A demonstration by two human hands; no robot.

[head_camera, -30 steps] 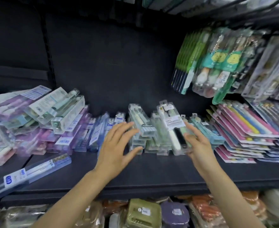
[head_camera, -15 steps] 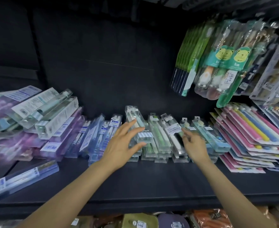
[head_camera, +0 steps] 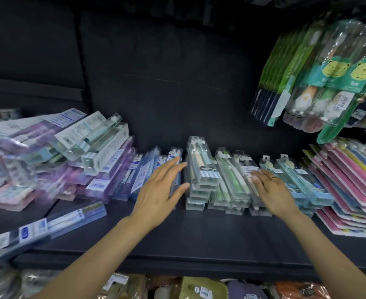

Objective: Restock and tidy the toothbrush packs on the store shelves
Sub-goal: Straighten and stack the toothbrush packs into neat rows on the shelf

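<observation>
Left hand (head_camera: 160, 192): open, flat beside the tall stack of clear plastic toothbrush packs (head_camera: 200, 175); I fear toppling it
Right hand (head_camera: 271, 190): open, pressing the neighbouring clear packs (head_camera: 245, 180); they may slide

Across the middle of the frame a dark shelf (head_camera: 199, 238) carries rows of clear toothbrush packs (head_camera: 227, 180), stacked flat with their ends toward the camera. The left hand (head_camera: 160, 190) reaches in at centre with straight, spread fingers against the left side of the tallest stack (head_camera: 199, 171), while the right hand (head_camera: 272, 190) lies flat on the packs just right of centre. A loose purple and clear heap (head_camera: 48, 160) sits at left, pink and yellow packs (head_camera: 346, 186) at right, and green bear-printed packs (head_camera: 337, 83) hang upper right.
</observation>
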